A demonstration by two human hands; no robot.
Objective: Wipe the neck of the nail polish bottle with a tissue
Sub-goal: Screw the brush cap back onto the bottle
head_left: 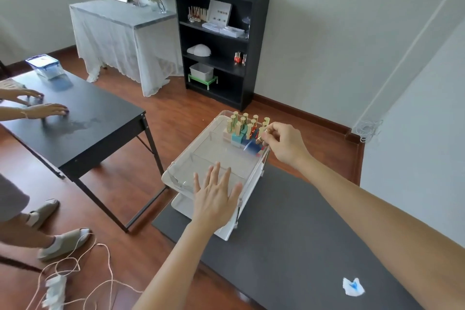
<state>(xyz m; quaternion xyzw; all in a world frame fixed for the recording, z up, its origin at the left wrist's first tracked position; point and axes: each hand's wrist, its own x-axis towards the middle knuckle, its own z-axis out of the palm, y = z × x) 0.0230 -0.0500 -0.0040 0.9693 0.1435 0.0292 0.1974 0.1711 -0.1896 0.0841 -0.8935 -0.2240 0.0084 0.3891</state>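
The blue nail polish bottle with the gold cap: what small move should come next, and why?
Probably lift it clear. The right hand pinches the cap of the blue nail polish bottle, tilted inside the clear plastic organizer tray, while the blue-stained white tissue lies apart on the grey mat.

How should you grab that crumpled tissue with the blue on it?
Pinch the tissue from straight above, on one of its raised white points at the far edge. It lies loose and nearly flat on the dark mat, so there seems to be no side to slip fingers under. The white parts probably keep fingers off the blue stain in the middle.
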